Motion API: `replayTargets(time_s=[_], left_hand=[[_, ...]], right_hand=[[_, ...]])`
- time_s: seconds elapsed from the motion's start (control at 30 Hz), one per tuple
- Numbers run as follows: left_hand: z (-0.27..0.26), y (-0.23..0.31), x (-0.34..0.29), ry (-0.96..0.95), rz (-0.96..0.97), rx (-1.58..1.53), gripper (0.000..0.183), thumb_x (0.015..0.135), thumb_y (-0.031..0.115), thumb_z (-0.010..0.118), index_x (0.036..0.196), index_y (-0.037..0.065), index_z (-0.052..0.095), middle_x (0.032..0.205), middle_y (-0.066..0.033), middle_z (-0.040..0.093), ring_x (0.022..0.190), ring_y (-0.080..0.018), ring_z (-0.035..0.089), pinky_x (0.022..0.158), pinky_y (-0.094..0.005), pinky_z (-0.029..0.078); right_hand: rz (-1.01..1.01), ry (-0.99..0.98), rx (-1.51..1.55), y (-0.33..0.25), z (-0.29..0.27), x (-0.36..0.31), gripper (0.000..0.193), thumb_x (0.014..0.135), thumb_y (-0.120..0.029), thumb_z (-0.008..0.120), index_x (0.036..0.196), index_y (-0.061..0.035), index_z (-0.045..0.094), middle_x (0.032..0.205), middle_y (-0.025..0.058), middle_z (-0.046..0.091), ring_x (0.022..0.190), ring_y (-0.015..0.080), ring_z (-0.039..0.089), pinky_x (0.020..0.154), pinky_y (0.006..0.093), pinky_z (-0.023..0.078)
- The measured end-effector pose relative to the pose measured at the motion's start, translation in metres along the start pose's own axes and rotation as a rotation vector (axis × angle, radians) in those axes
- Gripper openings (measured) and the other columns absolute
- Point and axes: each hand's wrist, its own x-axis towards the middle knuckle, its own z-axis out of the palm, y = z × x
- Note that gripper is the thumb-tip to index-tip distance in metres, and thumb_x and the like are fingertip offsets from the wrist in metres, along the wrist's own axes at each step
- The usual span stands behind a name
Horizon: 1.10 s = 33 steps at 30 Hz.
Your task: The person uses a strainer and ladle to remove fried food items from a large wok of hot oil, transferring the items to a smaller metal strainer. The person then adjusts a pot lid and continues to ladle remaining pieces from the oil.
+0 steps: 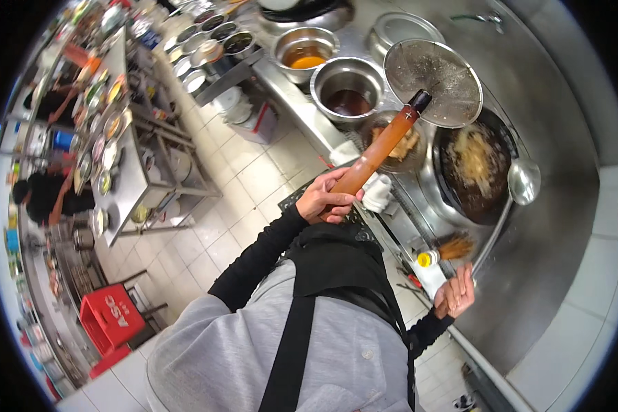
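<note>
My left hand [329, 198] is closed around the wooden handle [374, 154] of a wide mesh skimmer [436, 79]. Dark crumbs cling to its mesh, which is raised near the far edge of the wok [441, 180]. Pale golden food [475, 159] bubbles in dark oil in that wok. A metal ladle [524, 181] lies against the wok's right side, its long handle slanting down toward me. Close to that handle's lower end is my right hand [454, 292], its fingers partly stretched and nothing visible in them. Whether it touches the handle I cannot tell.
Fried pieces sit in a round strainer [399, 143] left of the wok. Beyond are a pot of dark liquid [348, 89] and a pot of orange liquid [305, 55]. A brush [453, 248] lies near my right hand. People work beside a steel table [134, 172] at left.
</note>
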Motion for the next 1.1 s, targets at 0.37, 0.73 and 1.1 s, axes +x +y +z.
replayTargets(time_s=[0.37, 0.73, 1.1], left_hand=[[-0.138, 0.032, -0.082, 0.327, -0.075, 0.369, 0.061, 0.087, -0.005, 0.062, 0.144, -0.001, 0.039, 0.1, -0.0129, 0.07, 0.062, -0.017, 0.067, 0.048, -0.0277, 0.056], [-0.157, 0.007, -0.043, 0.671, 0.155, 1.545, 0.077, 0.074, 0.005, 0.061, 0.147, 0.005, 0.039, 0.128, -0.0249, 0.055, 0.115, -0.042, 0.057, 0.1, -0.0439, 0.047], [-0.107, -0.028, 0.046, 0.314, 0.291, 1.542, 0.047, 0.084, 0.006, 0.06, 0.13, -0.004, 0.056, 0.125, -0.0263, 0.059, 0.117, -0.0437, 0.057, 0.103, -0.045, 0.045]], right_hand=[[0.096, -0.061, -0.107, -0.004, -0.006, 0.033, 0.007, 0.106, -0.006, 0.033, 0.102, -0.0005, 0.036, 0.071, 0.0045, 0.035, 0.04, 0.0084, 0.034, 0.025, 0.0202, 0.038], [0.013, 0.046, -0.225, -0.012, 0.005, 0.02, 0.008, 0.106, -0.008, 0.035, 0.102, -0.0021, 0.036, 0.074, 0.004, 0.036, 0.041, 0.0081, 0.035, 0.027, 0.0199, 0.038], [-0.219, 0.402, -0.897, 0.026, 0.036, 0.001, 0.035, 0.101, -0.015, 0.056, 0.135, -0.0062, 0.049, 0.068, 0.0, 0.047, 0.042, 0.0051, 0.034, 0.033, 0.02, 0.027]])
